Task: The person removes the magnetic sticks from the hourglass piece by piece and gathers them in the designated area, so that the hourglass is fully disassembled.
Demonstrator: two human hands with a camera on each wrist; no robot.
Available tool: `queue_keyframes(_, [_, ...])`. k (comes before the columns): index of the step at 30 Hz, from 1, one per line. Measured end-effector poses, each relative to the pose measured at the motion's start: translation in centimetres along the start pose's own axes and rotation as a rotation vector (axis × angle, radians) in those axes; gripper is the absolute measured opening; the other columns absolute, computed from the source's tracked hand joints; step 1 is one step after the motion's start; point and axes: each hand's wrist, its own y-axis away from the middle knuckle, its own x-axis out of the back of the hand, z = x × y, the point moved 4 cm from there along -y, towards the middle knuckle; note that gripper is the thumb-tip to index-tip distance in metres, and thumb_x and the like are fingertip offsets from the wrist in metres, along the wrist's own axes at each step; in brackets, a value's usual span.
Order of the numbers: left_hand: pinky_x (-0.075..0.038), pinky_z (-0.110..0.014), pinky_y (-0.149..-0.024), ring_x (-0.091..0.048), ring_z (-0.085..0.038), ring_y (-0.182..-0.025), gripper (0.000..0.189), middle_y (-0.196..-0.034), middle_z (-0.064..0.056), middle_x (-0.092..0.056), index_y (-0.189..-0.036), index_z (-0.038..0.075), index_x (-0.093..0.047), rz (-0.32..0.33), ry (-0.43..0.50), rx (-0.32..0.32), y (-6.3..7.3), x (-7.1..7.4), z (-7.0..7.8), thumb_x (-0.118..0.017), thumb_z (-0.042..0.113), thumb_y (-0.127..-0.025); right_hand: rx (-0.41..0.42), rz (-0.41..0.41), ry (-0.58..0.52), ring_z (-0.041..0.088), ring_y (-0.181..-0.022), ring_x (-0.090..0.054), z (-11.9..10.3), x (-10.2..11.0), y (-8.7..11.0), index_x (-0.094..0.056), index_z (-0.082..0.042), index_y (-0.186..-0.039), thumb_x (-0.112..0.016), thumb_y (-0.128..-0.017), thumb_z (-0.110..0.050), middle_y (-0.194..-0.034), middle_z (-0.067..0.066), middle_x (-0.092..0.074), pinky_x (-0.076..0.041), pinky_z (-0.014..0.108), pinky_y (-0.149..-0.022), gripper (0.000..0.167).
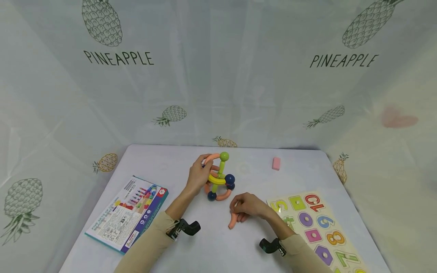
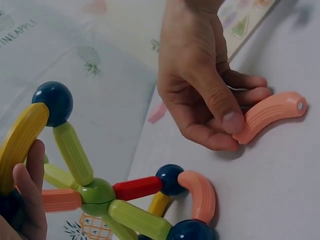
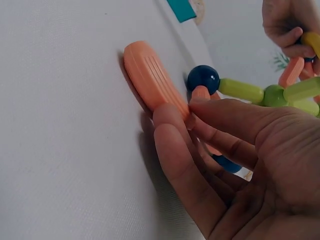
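A magnetic ball-and-stick structure (image 1: 217, 181) stands on the table, built of dark blue and green balls with green, red, yellow and salmon rods. My left hand (image 1: 199, 175) grips it at its upper left side; in the left wrist view those fingers curl by a curved yellow rod (image 2: 21, 142). To the right of the structure, my right hand (image 1: 250, 206) pinches one end of a loose curved salmon rod (image 1: 233, 221) between thumb and fingers. Its free end points away from the hand, low over the white table, and in the left wrist view shows a small metal tip.
A boxed set (image 1: 128, 214) with printed pictures lies at the left. On the right, partly under my right forearm, is a number puzzle board (image 1: 308, 206). A small pink block (image 1: 276, 163) sits toward the back right. Pineapple-print cloth hangs behind the table.
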Motion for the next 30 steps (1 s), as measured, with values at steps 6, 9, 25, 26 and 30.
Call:
queue_keyframes(6, [-0.052,-0.033,-0.045,-0.069,-0.019,-0.064,0.042,-0.095,-0.006,-0.076,-0.146,0.018,-0.047,0.003,-0.003,-0.001,0.0,0.0,-0.1,-0.048,0.031,-0.107,0.022,-0.037,0.025,0.022,-0.064,-0.070,0.1,-0.2,-0.1,-0.073,-0.005,-0.107,-0.069,-0.095,-0.015,-0.078,0.013,-0.073,-0.058,0.033,-0.059,0.016])
queue_keyframes(9, [-0.049,-0.028,-0.043,-0.069,-0.020,-0.063,0.043,-0.095,-0.006,-0.076,-0.147,0.017,-0.046,0.003,0.001,-0.002,0.0,0.1,-0.1,-0.048,0.031,-0.106,0.046,-0.058,0.049,0.021,-0.064,-0.069,-0.1,-0.3,-0.1,-0.073,-0.006,-0.108,-0.069,-0.095,-0.014,-0.078,0.013,-0.073,-0.057,0.032,-0.059,0.016])
queue_keyframes(25, [-0.052,-0.035,-0.045,-0.068,-0.020,-0.061,0.044,-0.095,-0.005,-0.076,-0.147,0.017,-0.046,0.005,-0.006,0.012,0.2,0.1,0.0,-0.048,0.032,-0.106,0.074,-0.063,0.085,0.022,-0.065,-0.066,-0.2,-0.4,0.0,-0.071,-0.006,-0.111,-0.068,-0.096,-0.017,-0.078,0.014,-0.071,-0.056,0.032,-0.059,0.019])
queue_keyframes(26, [-0.053,-0.038,-0.046,-0.068,-0.020,-0.061,0.045,-0.095,-0.005,-0.076,-0.148,0.017,-0.046,0.005,-0.007,0.011,0.2,0.1,0.0,-0.048,0.032,-0.106,0.076,-0.052,0.093,0.021,-0.064,-0.065,-0.2,-0.2,-0.1,-0.071,-0.006,-0.110,-0.067,-0.097,-0.017,-0.078,0.013,-0.071,-0.055,0.032,-0.058,0.018])
queue_keyframes(30, [-0.055,-0.046,-0.050,-0.068,-0.019,-0.062,0.044,-0.095,-0.005,-0.076,-0.147,0.017,-0.046,0.007,-0.011,0.009,0.2,0.1,-0.1,-0.049,0.032,-0.106,0.095,0.094,0.153,0.017,-0.063,-0.061,-0.3,1.0,-0.4,-0.072,-0.008,-0.108,-0.062,-0.100,-0.020,-0.076,0.008,-0.068,-0.050,0.027,-0.057,0.017])
